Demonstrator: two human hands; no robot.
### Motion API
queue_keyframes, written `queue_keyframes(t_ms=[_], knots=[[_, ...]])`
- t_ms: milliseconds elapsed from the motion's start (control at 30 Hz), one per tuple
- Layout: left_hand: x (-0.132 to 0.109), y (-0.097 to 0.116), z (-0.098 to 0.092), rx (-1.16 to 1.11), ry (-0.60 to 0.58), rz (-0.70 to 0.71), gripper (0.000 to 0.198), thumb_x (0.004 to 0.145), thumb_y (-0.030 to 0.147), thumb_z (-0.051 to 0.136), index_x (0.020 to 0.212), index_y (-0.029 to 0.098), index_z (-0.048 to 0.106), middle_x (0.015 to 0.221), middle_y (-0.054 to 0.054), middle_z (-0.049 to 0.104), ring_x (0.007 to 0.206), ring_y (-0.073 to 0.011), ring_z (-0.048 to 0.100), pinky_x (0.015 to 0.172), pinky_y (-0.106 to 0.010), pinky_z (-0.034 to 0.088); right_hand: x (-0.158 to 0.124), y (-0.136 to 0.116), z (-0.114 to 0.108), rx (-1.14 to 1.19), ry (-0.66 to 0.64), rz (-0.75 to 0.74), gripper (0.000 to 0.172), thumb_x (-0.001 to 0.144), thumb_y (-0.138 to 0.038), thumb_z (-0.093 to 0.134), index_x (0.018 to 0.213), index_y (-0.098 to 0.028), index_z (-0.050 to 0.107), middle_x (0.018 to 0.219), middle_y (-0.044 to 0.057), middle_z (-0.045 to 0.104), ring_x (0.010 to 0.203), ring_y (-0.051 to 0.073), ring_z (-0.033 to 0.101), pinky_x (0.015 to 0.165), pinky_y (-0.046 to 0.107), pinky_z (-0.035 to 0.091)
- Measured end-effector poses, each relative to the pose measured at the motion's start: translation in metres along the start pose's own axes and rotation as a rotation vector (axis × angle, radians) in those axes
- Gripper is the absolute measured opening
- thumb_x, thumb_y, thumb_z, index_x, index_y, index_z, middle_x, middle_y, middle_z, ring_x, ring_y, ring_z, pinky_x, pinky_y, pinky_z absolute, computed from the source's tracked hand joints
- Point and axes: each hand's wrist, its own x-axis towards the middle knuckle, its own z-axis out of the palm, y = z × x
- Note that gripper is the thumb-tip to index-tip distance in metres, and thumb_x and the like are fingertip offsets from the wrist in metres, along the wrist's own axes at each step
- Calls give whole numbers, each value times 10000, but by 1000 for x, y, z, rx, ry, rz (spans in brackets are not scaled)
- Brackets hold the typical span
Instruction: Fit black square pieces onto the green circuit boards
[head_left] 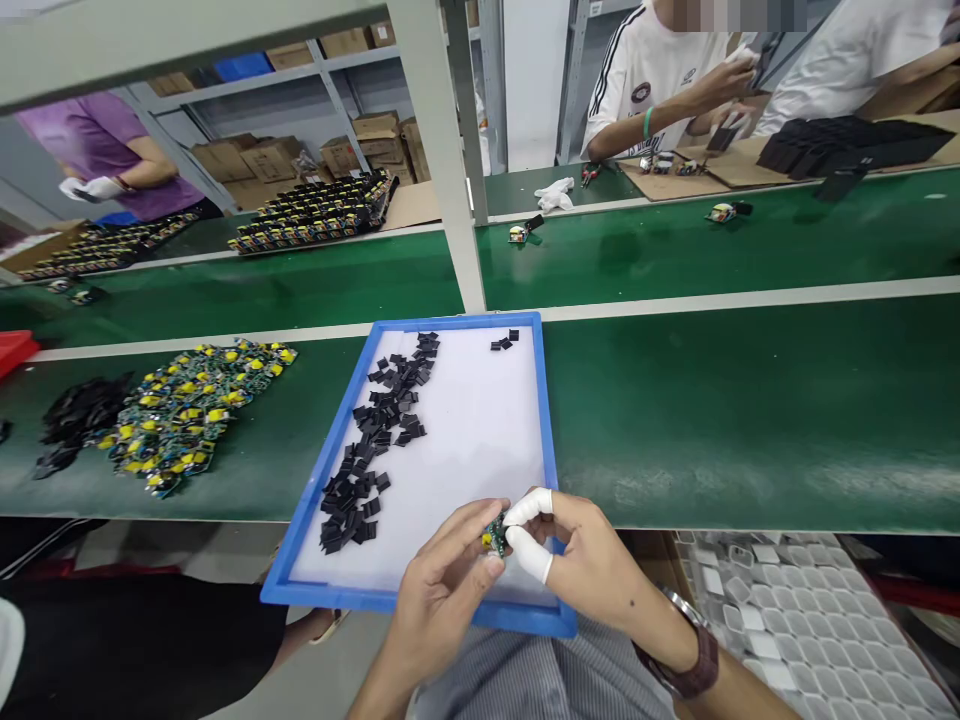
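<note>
Over the near end of a blue-rimmed tray (309,515), my left hand (450,575) is closed on a small green circuit board (495,537) with a yellow part on it. My right hand (577,550) wears white finger covers on thumb and forefinger. Those two tips pinch at the board's right edge, around something small and dark that they mostly hide. Many small black pieces (390,410) lie in a band along the tray's left side. A few more black pieces (505,342) are in its far right corner.
Left of the tray, a heap of circuit boards (180,410) and a pile of black parts (82,415) rest on the green bench (750,420). A post (442,150) rises behind the tray. Co-workers (652,90) sit across the belt. Clear plastic trays (810,620) are at lower right.
</note>
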Motion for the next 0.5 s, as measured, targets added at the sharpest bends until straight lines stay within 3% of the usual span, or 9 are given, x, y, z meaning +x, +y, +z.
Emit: queue_keyframes(t_ms=[167, 333, 500], knots=[[-2, -3, -1, 18, -11, 7, 378, 933, 220, 693, 1298, 311, 724, 1416, -87, 653, 1337, -288, 591, 1134, -377, 483, 0, 3, 3, -15, 30, -26, 167, 775, -56, 606, 813, -200, 682, 715, -27, 636, 635, 133, 566, 602, 242, 465], [2, 1, 2, -25, 19, -7, 376, 923, 223, 707, 1291, 296, 730, 1378, -89, 679, 1291, -286, 631, 1104, -375, 516, 2, 3, 4, 32, 76, -180, 206, 796, -39, 605, 848, -206, 714, 836, 8, 677, 744, 155, 613, 689, 263, 497], [0, -3, 2, -14, 25, -12, 396, 929, 217, 702, 1313, 316, 712, 1423, -70, 658, 1328, -280, 608, 1131, -380, 497, 1, 4, 7, 81, 105, -186, 248, 807, -23, 608, 914, -210, 732, 861, 13, 702, 753, 154, 619, 704, 266, 501]])
